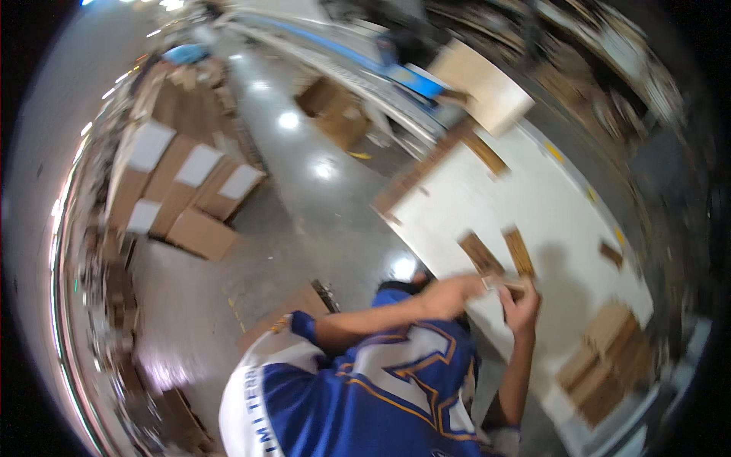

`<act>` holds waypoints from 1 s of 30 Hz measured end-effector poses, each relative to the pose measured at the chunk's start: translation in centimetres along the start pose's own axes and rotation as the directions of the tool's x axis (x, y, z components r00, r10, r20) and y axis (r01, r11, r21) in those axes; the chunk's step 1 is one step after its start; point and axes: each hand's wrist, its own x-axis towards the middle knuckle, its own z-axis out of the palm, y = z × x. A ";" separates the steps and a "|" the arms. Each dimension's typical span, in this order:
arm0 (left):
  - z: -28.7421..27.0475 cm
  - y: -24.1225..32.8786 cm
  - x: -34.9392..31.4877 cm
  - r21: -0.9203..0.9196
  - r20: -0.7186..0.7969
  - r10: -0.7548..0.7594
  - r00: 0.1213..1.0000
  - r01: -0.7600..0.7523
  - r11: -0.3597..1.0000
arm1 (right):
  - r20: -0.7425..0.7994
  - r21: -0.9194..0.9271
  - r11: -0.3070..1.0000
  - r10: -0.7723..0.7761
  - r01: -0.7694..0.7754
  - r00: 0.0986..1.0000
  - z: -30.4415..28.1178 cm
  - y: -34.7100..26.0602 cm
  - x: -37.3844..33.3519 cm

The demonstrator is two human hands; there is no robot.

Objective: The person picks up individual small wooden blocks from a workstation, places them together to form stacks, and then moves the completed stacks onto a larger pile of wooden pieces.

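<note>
Both my hands meet over the near left edge of a white tabletop [449,202]. Between them is a small flat piece [509,282], brown with a whitish edge; blur hides its exact kind. My left hand [451,295] reaches across from the left, its fingers closed at the piece's left end. My right hand [521,306] pinches the other end with thumb and fingers. Just beyond the hands, two brown wood-look strips [479,253] [518,251] lie on the tabletop, angled toward each other at their near ends.
Small brown cartons [605,362] are stacked at the table's right. Another brown strip [486,154] and a darker small piece [611,254] lie farther off. A pale board [483,84] stands past the far end. Large cartons [179,183] are piled on the left floor.
</note>
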 end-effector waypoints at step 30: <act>-1.7 5.7 1.8 0.243 -0.096 0.105 0.990 -0.079 0.967 | -0.078 0.497 0.862 0.158 -0.099 0.984 -0.1 -2.1 -2.4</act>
